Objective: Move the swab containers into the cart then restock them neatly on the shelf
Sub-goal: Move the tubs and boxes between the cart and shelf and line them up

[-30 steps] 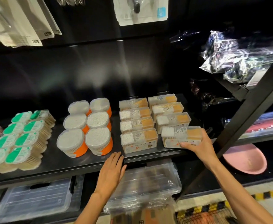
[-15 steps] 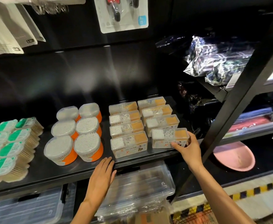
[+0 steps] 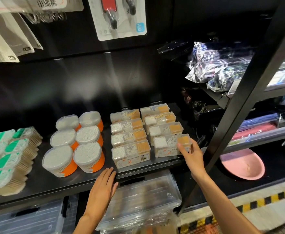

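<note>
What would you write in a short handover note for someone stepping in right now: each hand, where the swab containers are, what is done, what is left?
Left hand: flat, fingers straight, resting on the shelf's front edge, holding nothing.
Right hand: thumb and fingers pinch the right end of the front-right rectangular swab box, which sits on the shelf.
Rectangular boxes: two columns of four. Round orange tubs: two columns of three, to their left.
Done: the rows look restocked and tidy.
Left: square up that last box, then let go. No cart in view.

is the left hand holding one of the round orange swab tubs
No, the left hand lies flat on the shelf edge, fingers straight, holding nothing.
</note>
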Tool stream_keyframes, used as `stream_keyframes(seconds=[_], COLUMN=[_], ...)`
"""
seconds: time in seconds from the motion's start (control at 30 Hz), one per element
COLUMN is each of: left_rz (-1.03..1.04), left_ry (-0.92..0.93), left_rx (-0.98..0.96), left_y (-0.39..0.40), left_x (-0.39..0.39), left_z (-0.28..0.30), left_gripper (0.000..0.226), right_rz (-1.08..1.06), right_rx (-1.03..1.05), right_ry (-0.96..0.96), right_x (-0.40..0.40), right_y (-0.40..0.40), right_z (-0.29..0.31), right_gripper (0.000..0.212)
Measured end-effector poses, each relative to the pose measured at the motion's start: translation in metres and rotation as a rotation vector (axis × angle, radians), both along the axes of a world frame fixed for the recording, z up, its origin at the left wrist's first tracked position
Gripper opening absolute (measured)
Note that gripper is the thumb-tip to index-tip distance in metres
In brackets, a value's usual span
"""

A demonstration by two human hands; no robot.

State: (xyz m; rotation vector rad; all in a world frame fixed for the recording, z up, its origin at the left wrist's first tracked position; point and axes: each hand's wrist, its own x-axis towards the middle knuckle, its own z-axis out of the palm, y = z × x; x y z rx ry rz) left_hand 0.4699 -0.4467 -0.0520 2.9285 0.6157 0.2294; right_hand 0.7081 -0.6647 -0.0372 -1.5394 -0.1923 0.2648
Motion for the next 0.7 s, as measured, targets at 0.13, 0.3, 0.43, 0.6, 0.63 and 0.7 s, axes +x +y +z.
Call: stream_keyframes(seconds=[0.13,0.3,0.43,0.6,0.63,0.7], left_rz=[0.011,0.003,0.013,0.017,0.020,0.024], left_ry=[0.002,-0.006,-0.014,-0.011,-0.013,-0.019], left_rx=[-0.006,0.006,0.017,0.010,0.006,-0.004], left_y=[-0.0003,0.0011,0.0034,0.0049,0.0048,0.0048], left_x=[-0.0012,-0.0011,0.0011,0.0021,0.0023,0.0024], left_z=[-0.0004,-0.0008,-0.0021,-0.0002,0.0005,0.0016], left_gripper=[0.079,0.079,0.081,0.079,0.079,0.079], right_rz=[0.023,0.039,0.043,0.035,0.035,0.039], right_rx=[0.031,0.042,0.038,0.038,0.037,0.026], right_ry=[0.022,0.036,0.038,0.036,0.037,0.038], right_x=[0.0023,0.0060,0.0073,0.0071,0.0072,0.0072], right_y=[0.0000,0.0017,0.0015,-0.0002,-0.0005,-0.0009], right_z=[0.0016,0.0034,0.0044,0.0035,0.0035,0.0032], right_gripper=[0.037,0.036,0.036,0.037,0.037,0.038])
